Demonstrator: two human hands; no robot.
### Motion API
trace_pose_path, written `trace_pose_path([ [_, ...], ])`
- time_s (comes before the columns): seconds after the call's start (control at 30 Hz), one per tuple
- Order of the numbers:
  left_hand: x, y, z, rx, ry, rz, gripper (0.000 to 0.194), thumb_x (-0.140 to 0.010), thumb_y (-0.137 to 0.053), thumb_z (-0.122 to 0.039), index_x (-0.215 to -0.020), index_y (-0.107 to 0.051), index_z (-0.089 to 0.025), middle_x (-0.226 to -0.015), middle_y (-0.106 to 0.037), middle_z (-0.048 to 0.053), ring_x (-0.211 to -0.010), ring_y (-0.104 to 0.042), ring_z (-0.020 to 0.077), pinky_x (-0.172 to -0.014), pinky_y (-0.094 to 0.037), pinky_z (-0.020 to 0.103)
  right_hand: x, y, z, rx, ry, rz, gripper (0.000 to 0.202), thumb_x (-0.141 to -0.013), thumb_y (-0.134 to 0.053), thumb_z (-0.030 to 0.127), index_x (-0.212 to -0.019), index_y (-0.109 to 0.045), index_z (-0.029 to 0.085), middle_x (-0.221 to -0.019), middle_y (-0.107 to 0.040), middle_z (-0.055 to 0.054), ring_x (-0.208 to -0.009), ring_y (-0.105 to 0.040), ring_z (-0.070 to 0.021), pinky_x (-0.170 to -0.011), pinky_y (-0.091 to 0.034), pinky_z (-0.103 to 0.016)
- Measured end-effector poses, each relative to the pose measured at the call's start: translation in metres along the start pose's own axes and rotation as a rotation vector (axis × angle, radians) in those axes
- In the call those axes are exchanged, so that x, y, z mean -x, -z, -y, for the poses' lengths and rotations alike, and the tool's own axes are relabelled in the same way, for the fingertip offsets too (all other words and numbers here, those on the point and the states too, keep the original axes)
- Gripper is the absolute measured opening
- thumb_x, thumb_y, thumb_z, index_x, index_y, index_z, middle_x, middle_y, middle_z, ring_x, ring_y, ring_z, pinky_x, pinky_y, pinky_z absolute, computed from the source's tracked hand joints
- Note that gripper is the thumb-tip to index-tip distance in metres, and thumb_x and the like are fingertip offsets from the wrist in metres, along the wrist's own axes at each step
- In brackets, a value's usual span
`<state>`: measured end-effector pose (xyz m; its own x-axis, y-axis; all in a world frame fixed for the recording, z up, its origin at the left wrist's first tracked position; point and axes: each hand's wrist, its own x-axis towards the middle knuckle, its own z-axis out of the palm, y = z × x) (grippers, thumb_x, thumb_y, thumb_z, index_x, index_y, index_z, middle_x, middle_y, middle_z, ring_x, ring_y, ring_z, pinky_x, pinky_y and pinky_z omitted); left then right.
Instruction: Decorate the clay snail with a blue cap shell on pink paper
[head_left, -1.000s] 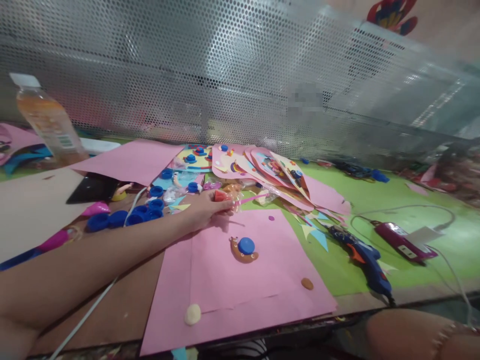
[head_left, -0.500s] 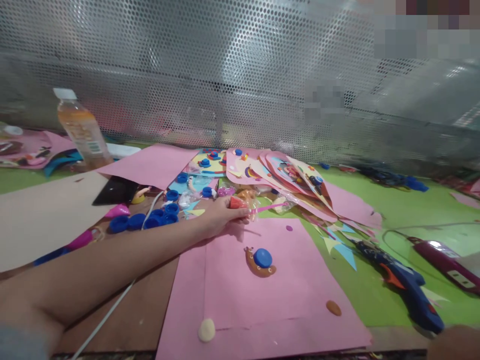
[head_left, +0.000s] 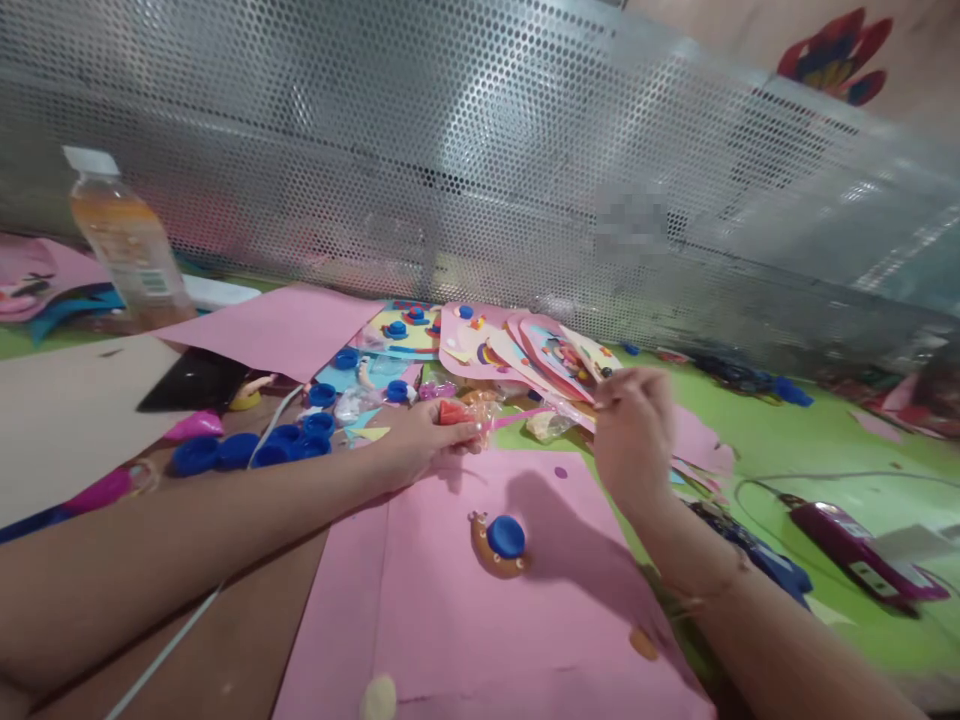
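Perforated metal screen [head_left: 465, 160] behind cluttered green table [head_left: 825, 440]. Left hand [head_left: 420, 440] closed around clear packet of clay pieces [head_left: 465, 412], just beyond pink sheet [head_left: 465, 600]. Right hand [head_left: 634, 435] raised beside packet, fingers pinched narrow; contents unclear. Clay snail with blue cap [head_left: 501, 540] on sheet between hands.

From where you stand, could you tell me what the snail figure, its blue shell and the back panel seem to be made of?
The snail figure looks like brown modelling clay: matte, soft-edged, hand-shaped. Its blue shell appears to be a plastic bottle cap, smooth and round like the loose blue caps nearby. The back panel looks like perforated sheet metal: silvery, shiny, with regular small holes.
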<state>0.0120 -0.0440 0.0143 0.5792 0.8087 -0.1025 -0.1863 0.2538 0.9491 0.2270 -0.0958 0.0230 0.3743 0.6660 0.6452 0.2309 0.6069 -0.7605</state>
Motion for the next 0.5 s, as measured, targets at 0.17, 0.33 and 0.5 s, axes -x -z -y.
trace_pose_path([
  [0.17, 0.001, -0.002, -0.003, -0.062, 0.019, -0.014, 0.021, -0.061, -0.074, -0.02, -0.062, -0.054, -0.014, -0.054, -0.06, 0.0, -0.045, -0.052, 0.0095, -0.038, -0.043, 0.019, 0.007, -0.007, -0.01, 0.05, -0.305, 0.369, 0.028, -0.073, -0.069, 0.04, -0.089, -0.06, 0.019, -0.063, -0.052, 0.005, -0.054, -0.045, -0.0084, -0.05, -0.038, -0.021],
  [0.33, 0.001, -0.002, -0.004, -0.212, -0.013, -0.065, 0.015, -0.066, -0.07, -0.017, -0.061, -0.057, -0.013, -0.053, -0.059, -0.002, -0.048, -0.05, 0.0075, -0.045, -0.041, 0.018, 0.014, -0.009, 0.001, 0.055, -0.313, 0.539, 0.037, -0.077, -0.063, 0.048, -0.102, -0.063, 0.02, -0.074, -0.057, 0.0, -0.059, -0.048, -0.0098, -0.054, -0.04, -0.024],
  [0.5, 0.002, -0.002, -0.004, -0.278, 0.002, -0.026, 0.012, -0.066, -0.07, -0.019, -0.063, -0.06, -0.013, -0.057, -0.062, -0.001, -0.052, -0.054, 0.0092, -0.052, -0.045, 0.02, 0.02, -0.008, 0.002, 0.082, -0.343, 0.512, 0.035, -0.087, -0.05, 0.048, -0.094, -0.068, 0.018, -0.065, -0.059, -0.001, -0.062, -0.055, -0.0128, -0.062, -0.046, -0.029],
])
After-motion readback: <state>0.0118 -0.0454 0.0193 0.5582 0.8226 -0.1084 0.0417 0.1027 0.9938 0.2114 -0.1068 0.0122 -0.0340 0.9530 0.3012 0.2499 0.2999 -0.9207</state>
